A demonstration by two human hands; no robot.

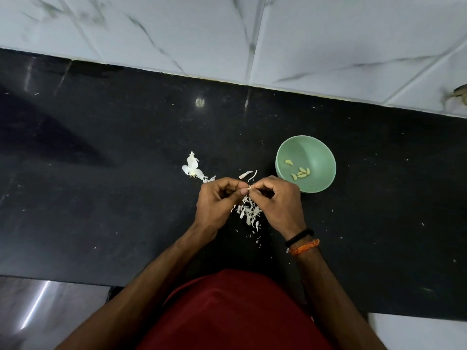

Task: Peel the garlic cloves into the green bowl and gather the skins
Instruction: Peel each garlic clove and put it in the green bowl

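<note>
Left hand (pixel 217 200) and right hand (pixel 275 200) are both pinching one small pale garlic clove (pixel 249 188) over white papery skins (pixel 249 210), beside the round green bowl (pixel 326 157) on the black stone counter (pixel 101 173).

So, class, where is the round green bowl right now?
In the head view the round green bowl sits on the black counter, just beyond the person's right hand, holding several peeled garlic cloves.

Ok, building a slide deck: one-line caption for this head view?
Both hands pinch a garlic clove above loose skins; peeled cloves sit in the green bowl.
</note>
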